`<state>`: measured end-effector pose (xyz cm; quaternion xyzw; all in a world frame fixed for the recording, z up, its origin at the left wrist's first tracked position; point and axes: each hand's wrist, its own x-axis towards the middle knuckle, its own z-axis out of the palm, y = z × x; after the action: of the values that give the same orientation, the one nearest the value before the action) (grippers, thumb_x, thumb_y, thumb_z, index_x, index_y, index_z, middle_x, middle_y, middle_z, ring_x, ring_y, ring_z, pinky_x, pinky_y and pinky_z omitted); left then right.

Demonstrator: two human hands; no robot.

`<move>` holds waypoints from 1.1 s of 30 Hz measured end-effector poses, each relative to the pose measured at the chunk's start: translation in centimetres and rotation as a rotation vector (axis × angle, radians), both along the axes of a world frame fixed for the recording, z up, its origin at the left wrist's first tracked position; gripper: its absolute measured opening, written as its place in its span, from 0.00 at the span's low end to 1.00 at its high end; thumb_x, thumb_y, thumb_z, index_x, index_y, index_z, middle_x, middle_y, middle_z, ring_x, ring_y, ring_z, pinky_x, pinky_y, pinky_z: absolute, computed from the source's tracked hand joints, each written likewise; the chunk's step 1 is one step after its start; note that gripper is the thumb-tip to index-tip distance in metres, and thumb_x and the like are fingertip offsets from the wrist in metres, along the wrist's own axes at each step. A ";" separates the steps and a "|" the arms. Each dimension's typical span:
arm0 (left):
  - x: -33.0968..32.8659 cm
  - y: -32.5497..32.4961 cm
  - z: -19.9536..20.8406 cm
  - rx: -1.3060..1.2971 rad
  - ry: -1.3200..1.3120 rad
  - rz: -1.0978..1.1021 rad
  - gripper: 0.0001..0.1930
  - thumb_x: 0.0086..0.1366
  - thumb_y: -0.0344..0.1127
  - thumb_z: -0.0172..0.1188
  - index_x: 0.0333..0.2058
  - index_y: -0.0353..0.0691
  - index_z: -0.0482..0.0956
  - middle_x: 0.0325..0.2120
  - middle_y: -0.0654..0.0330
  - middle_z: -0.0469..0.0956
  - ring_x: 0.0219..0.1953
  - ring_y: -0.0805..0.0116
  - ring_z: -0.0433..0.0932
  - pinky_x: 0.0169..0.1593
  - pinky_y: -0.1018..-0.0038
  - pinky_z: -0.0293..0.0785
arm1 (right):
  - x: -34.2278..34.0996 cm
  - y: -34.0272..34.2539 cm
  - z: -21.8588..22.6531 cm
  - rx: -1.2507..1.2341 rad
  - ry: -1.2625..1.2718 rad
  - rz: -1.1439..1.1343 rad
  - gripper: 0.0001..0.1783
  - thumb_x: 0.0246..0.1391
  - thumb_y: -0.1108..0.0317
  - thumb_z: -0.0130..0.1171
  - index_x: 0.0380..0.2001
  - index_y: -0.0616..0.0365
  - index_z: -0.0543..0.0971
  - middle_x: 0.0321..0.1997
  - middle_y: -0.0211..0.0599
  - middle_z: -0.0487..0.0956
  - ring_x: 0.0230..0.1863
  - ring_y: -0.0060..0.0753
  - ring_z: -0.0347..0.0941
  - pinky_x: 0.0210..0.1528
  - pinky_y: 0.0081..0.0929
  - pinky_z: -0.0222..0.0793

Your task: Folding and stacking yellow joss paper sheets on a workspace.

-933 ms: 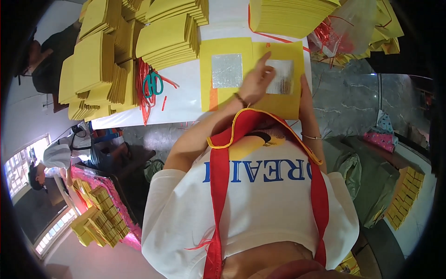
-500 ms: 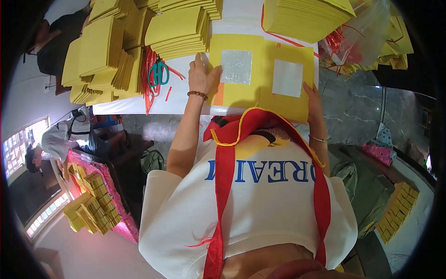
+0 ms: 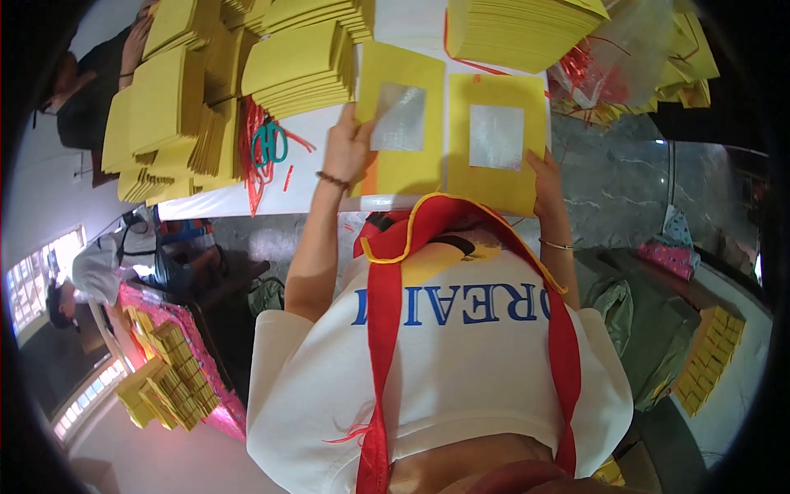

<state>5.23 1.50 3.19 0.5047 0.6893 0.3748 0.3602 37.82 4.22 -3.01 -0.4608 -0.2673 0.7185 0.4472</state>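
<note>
Two yellow paper sheets, each bearing a silvery square, are side by side at the near edge of the white table. My left hand (image 3: 346, 146) is closed on the left edge of the left yellow sheet (image 3: 424, 169), which sits tilted, with an orange strip at its lower left. My right hand (image 3: 546, 183) grips the right edge of the right yellow sheet (image 3: 498, 188), thumb on top and fingers partly hidden. A narrow gap separates the two sheets. Left of my left hand, teal-handled scissors (image 3: 269, 144) rest among red plastic strips (image 3: 255, 183).
Stacks of folded yellow paper (image 3: 169, 99) crowd the table's left, with another stack (image 3: 300, 66) behind my left hand. A tall yellow pile (image 3: 522, 33) stands at the back, beside a clear plastic bag (image 3: 634, 62). Other people are at the left; yellow bundles (image 3: 169, 370) fill a pink-covered table.
The two sheets, touching or overlapping before, have come apart. My left hand has tilted the left sheet and raised its far edge. The whole view has shifted slightly.
</note>
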 end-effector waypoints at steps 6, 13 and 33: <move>-2.9 -1.1 5.5 0.260 -0.345 0.036 0.12 0.60 0.26 0.51 0.44 0.36 0.68 0.33 0.64 0.75 0.32 0.77 0.71 0.37 0.78 0.67 | -1.2 -0.5 4.7 0.032 0.103 -0.015 0.18 0.56 0.70 0.46 0.51 0.59 0.65 0.43 0.34 0.73 0.41 0.28 0.73 0.40 0.25 0.72; 0.7 0.4 2.3 0.204 -0.813 0.030 0.17 0.58 0.24 0.54 0.47 0.35 0.68 0.40 0.63 0.73 0.41 0.77 0.70 0.46 0.79 0.65 | -7.4 0.5 4.5 0.021 0.165 0.064 0.21 0.56 0.70 0.46 0.53 0.57 0.63 0.43 0.34 0.73 0.39 0.25 0.73 0.38 0.24 0.72; 2.3 0.7 -3.3 -0.023 -0.878 0.044 0.19 0.58 0.23 0.52 0.48 0.32 0.63 0.44 0.58 0.70 0.45 0.71 0.69 0.50 0.76 0.64 | -9.7 0.0 3.6 -0.027 0.360 0.195 0.21 0.55 0.68 0.50 0.52 0.60 0.63 0.45 0.34 0.72 0.43 0.28 0.71 0.44 0.26 0.70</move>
<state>7.53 2.19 -0.09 0.2787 0.4854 0.5536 0.6167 28.15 4.18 0.60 -0.3031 -0.2167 0.8325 0.4100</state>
